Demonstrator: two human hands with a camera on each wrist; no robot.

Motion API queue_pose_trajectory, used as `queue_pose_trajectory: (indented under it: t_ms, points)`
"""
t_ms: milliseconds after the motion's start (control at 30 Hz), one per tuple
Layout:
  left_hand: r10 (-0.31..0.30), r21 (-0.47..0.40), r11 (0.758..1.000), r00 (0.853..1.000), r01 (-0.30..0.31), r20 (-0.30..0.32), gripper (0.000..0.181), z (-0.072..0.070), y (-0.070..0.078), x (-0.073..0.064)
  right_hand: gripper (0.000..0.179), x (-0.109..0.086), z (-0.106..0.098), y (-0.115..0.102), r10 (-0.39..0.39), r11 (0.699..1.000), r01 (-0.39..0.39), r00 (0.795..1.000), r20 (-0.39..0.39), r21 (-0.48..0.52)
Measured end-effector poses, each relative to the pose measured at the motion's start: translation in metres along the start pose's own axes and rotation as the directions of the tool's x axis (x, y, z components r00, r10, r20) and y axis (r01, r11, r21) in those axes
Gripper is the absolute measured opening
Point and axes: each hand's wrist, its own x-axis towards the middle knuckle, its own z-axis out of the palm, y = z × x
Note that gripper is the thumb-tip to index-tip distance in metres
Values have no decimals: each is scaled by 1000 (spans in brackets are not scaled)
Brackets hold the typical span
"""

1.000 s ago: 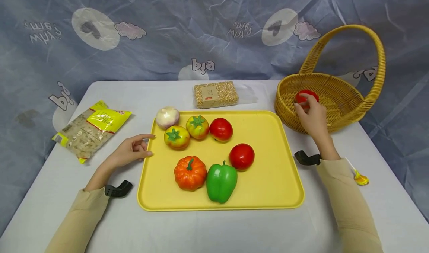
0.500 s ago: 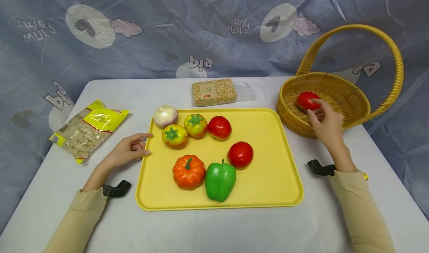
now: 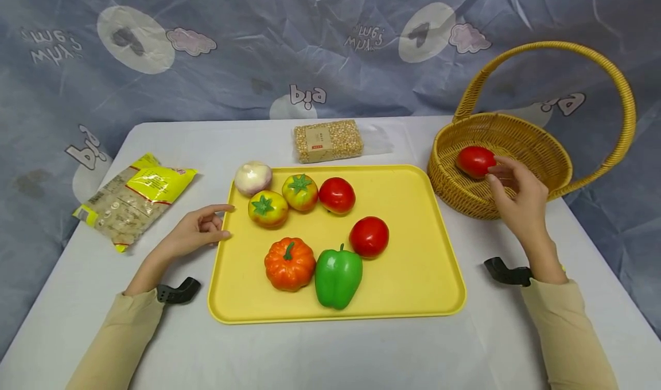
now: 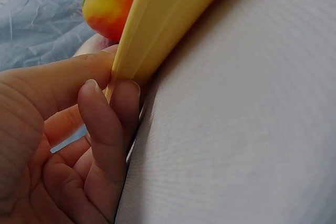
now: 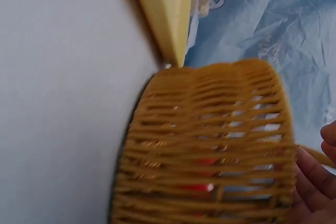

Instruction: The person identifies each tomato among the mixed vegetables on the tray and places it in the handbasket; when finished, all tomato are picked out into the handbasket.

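Note:
On the left side of the yellow tray (image 3: 413, 241), my left hand (image 3: 193, 229) holds the rim: thumb along it, other fingers curled under, as the left wrist view shows. My right hand (image 3: 521, 192) hovers over the wicker basket (image 3: 459, 203), fingers loosely bent and holding nothing. Its index fingertip is right beside a red tomato (image 3: 475, 162) lying in the basket. Through the weave in the right wrist view, red of that tomato (image 5: 202, 186) shows. The tray bears two red tomatoes (image 3: 369, 237), two yellow-red tomatoes (image 3: 268, 209), a pumpkin (image 3: 290, 265) and a green bell pepper (image 3: 338, 278).
A white-purple onion (image 3: 253, 178) sits at the tray's back left corner. Behind the tray lies a pack of corn kernels (image 3: 338, 141). A yellow-and-clear bag (image 3: 134, 198) is at the left. The basket's tall handle (image 3: 625, 109) arches up at the right.
My right hand has drawn back to the right off the red tomato, which now lies in the basket in full view. The basket has shifted slightly rightward. My left hand keeps its place.

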Motion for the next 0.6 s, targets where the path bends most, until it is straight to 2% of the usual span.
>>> queue_pose_trajectory:
  t_ms: [200, 400, 600]
  points:
    - [1, 1, 1000, 1000, -1, -4, 53, 1, -1, 0, 39, 1, 4, -25, -37, 995, 37, 999, -8, 94]
    - [-3, 5, 1000, 1000, 3, -7, 53, 0, 0, 0, 40, 0, 11, -48, -118, 968, 105, 992, 42, 227]
    - [-17, 8, 1000, 1000, 17, -9, 53, 0, 1, 1, 47, -3, 25, -68, -210, 939, 163, 969, 130, 303]
